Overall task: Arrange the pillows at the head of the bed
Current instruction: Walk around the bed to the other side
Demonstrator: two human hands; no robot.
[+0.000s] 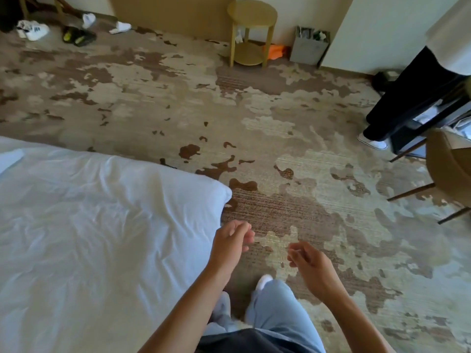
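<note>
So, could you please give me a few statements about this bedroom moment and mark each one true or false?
1. Both hands are empty. True: the left hand and the right hand hang loosely curled over the carpet, holding nothing.
2. A pillow lies on the carpet by the bed. False: no pillow is in view; only the white duvet shows on the bed.
3. A round wooden side table stands by the far wall. True.
4. The left hand grips the duvet corner. False: it is beside the bed edge, not touching it.
5. A second person in dark trousers stands at the right. True.
</note>
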